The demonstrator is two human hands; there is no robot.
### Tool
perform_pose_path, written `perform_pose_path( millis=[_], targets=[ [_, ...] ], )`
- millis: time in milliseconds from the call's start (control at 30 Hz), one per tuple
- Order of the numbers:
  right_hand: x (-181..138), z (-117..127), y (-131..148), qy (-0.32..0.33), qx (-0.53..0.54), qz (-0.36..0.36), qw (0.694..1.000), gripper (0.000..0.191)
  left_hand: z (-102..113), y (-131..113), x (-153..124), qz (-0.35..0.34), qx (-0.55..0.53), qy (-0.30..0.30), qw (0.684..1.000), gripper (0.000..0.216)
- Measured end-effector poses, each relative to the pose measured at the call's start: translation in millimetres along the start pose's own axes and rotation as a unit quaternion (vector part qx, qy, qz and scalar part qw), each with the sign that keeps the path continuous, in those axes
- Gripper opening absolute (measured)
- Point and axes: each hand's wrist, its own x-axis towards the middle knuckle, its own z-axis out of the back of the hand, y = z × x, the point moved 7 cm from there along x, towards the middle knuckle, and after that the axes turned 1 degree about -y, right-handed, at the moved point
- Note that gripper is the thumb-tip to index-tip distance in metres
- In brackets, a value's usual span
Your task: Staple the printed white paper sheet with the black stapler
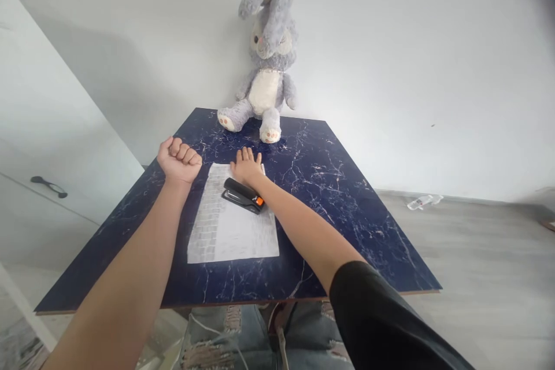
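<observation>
Cabinet of white colour stands at the far left of what I see through the head camera, with a dark handle on its front. Next to it begins a dark blue table with a pattern of white marble veins. Over its left part is the left hand, at the end of a bare forearm. The fingers are curled together into a fist; I cannot tell whether the hand touches the tabletop.

To the right of this fist, a printed sheet of paper lies flat on the table, with a pale grid along its left side. On its upper half I find the black stapler, lying slantwise, its orange part turned to the right.

The right hand is stretched out just beyond the stapler, at the top edge of the sheet, back upward, with the fingers slightly apart. I cannot tell whether its wrist touches the stapler. Behind it, a grey plush rabbit sits at the far edge of the table, before the wall. Further right I notice the black sleeve of the right arm, and finally a clear plastic bottle lying on the grey floor.
</observation>
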Motion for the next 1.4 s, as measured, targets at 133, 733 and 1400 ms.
perform_pose_path(
  millis=[133,733,1400],
  targets=[
    [23,-17,47,0.019,0.028,0.080,0.996,0.071,5,-3,4,-0.014,0.026,0.002,1.000,0.050],
    [-105,22,-19,0.052,0.068,0.314,0.946,0.050,-50,72,-23,0.051,0.149,0.064,0.985,0.047],
    [-162,98,-127,0.105,0.347,0.217,0.906,0.054,-64,141,-60,0.062,0.359,0.181,0.914,0.047]
  ],
)
